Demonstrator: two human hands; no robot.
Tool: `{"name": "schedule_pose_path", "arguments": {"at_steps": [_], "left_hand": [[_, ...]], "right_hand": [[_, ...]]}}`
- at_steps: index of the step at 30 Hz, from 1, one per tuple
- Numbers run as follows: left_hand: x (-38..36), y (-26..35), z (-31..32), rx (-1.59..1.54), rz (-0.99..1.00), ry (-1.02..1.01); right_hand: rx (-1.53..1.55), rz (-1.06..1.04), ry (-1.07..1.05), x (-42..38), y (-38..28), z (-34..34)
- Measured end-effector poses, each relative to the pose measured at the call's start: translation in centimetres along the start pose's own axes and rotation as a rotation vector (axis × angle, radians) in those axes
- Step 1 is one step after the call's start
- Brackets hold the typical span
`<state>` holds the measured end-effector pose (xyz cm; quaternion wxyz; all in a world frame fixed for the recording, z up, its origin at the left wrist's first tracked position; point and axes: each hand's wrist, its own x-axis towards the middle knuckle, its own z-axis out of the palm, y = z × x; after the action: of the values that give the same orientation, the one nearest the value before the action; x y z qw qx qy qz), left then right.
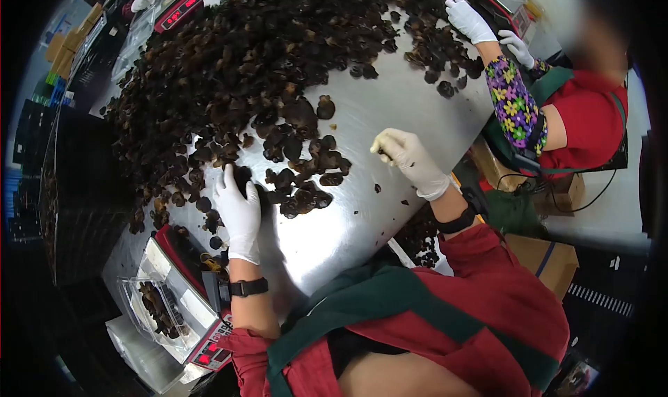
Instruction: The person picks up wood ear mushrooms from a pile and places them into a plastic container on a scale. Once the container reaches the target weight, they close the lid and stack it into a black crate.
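Observation:
A big heap of dark brown wood ear mushrooms covers much of the metal table. My left hand, in a white glove, lies at the heap's near edge with fingers stretched out, touching mushrooms; a dark piece shows beside its thumb. Over bare metal to the right, my right hand, also gloved, is closed in a pinch. A tiny dark bit shows at its fingertips, too small to name. Between my hands lies a loose cluster of mushrooms.
At lower left, a scale carries a clear plastic tray with mushrooms inside. Dark stacked crates stand left. A co-worker's gloved hand is by the heap at upper right. Another scale stands at the far side.

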<state>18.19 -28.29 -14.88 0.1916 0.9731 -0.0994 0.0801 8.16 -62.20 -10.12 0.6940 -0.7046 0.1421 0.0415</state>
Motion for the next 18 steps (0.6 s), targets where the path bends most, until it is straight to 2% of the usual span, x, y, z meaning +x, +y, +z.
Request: {"name": "schedule_pose_path", "arguments": {"at_steps": [1,2,4,5,7,8,10,11,12,14,18], "left_hand": [[-0.5,0.9,0.1,-0.026,0.036,-0.024],[-0.9,1.6,0.0,-0.05,0.069,-0.046],[-1.7,3.0,-0.5,-0.05,0.096,-0.081],[-2.1,3.2,-0.6,-0.053,0.111,-0.083],[-2.8,3.4,-0.9,-0.05,0.126,-0.083],[-3.1,3.7,-1.3,-0.046,0.106,-0.117],[-3.2,4.3,-1.9,-0.037,0.086,-0.15],[-3.1,4.6,-2.1,0.06,0.129,-0.098],[-2.9,5.0,-2.3,0.157,0.17,-0.044],[-1.4,6.7,-2.3,0.034,0.27,0.059],[1.8,10.9,0.5,-0.207,0.389,-0.004]], "right_hand": [[-0.138,0.053,0.0,-0.1,-0.2,0.4],[-0.136,0.054,0.004,0.0,0.4,1.0],[-0.219,-0.184,-0.011,0.7,2.3,2.7],[-0.214,-0.184,-0.012,1.0,2.6,3.5],[-0.491,-0.52,0.095,1.8,2.6,5.3],[-0.487,-0.522,0.095,2.2,3.0,6.0],[-0.827,-0.567,0.139,2.7,3.7,7.2],[-0.884,-0.432,0.054,3.0,3.8,7.3],[-0.883,-0.438,0.053,3.2,3.4,7.1],[-0.8,-0.309,-0.055,3.2,2.8,6.4],[-0.586,-0.123,-0.153,3.1,2.3,4.8]]}}
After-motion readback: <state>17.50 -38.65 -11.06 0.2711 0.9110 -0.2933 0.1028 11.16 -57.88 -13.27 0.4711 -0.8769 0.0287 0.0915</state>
